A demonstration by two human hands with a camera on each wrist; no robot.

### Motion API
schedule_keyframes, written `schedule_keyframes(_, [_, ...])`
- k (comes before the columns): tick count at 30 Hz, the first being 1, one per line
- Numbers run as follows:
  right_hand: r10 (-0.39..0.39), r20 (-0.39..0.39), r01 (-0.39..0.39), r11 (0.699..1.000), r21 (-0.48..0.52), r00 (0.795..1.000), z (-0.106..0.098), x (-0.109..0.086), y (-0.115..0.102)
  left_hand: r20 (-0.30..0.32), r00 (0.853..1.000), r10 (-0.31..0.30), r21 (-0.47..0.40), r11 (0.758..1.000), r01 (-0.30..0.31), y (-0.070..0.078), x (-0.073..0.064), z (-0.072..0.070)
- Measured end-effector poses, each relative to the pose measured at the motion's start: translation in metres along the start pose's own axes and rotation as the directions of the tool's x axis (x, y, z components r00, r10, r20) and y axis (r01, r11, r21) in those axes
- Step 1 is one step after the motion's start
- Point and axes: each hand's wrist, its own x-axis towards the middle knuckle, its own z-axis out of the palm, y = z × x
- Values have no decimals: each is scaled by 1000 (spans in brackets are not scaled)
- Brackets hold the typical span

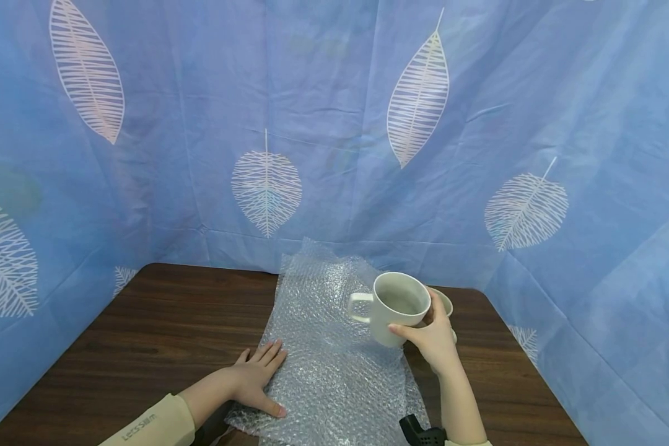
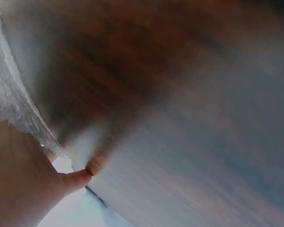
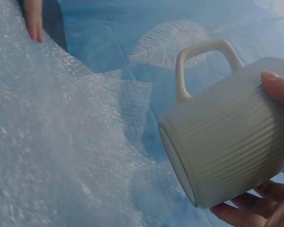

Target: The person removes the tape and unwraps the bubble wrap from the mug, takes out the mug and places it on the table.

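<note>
My right hand (image 1: 437, 337) grips a white mug (image 1: 387, 319) around its side, thumb at the front and fingers behind. The mug's handle points left, and it is tilted above the bubble wrap (image 1: 334, 371). In the right wrist view the mug (image 3: 227, 132) shows a ribbed side and a flat base. With fingers spread, my left hand (image 1: 253, 378) rests on the left edge of the bubble wrap. The left wrist view shows part of that hand (image 2: 23, 175) beside the crinkled sheet (image 2: 9, 90).
Behind my right hand stands another pale cup-like item (image 1: 446, 303), mostly hidden. The dark wooden table (image 1: 161, 334) lies under the sheet, which reaches the back edge. A blue curtain (image 1: 334, 93) with leaf prints hangs around the table.
</note>
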Motion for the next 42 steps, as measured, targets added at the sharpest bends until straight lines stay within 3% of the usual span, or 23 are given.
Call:
schedule_keyframes(14, [35, -105, -40, 998, -39, 994, -23, -9, -17, -14, 999, 44, -50, 998, -45, -13, 9, 9])
schedule_keyframes(27, [36, -209, -47, 998, -51, 977, -37, -13, -28, 1, 1000, 6, -11, 1000, -6, 1, -1, 0])
schedule_keyframes(42, [102, -329, -115, 993, -20, 939, -59, -15, -30, -5, 1000, 15, -18, 1000, -15, -2, 2, 2])
